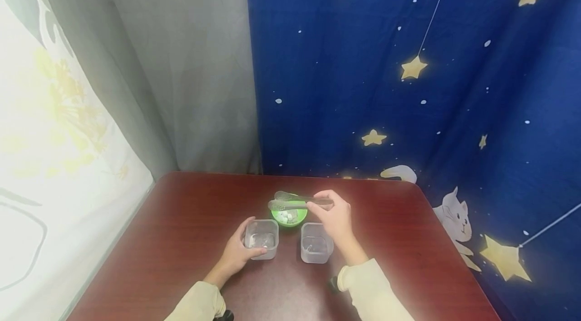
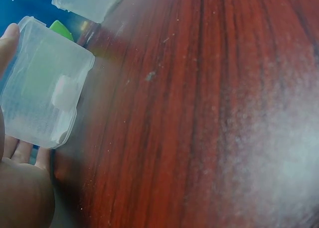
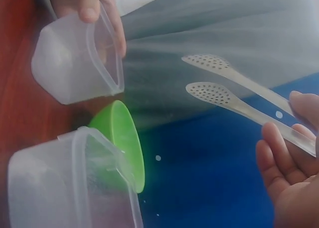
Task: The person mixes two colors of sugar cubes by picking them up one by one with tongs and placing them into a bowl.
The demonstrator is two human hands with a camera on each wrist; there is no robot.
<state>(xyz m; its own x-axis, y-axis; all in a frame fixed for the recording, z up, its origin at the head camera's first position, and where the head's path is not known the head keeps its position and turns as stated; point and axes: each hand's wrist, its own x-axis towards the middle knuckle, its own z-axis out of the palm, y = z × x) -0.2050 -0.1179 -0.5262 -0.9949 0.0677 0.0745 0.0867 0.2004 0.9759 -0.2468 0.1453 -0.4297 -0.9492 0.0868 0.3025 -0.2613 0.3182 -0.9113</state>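
Observation:
My left hand (image 1: pixel 236 252) grips a clear plastic container (image 1: pixel 274 249), its thumb on the near side and fingers round the far left side. A white piece (image 2: pixel 65 92) shows through this container's wall in the left wrist view. In my right hand (image 1: pixel 337 216) is a pair of tongs (image 3: pixel 212 92) with perforated tips, pinched between thumb and fingers. The tips stand apart with nothing between them, above a green bowl (image 1: pixel 291 225). Several white pieces (image 1: pixel 286 217) lie in that bowl.
A second clear container (image 1: pixel 316 258) stands on the reddish-brown table (image 1: pixel 204 210), below my right hand and right of the held one. Behind the table hang a grey curtain (image 1: pixel 199 84) and a blue curtain with stars (image 1: pixel 317 84); a pale curtain is at left.

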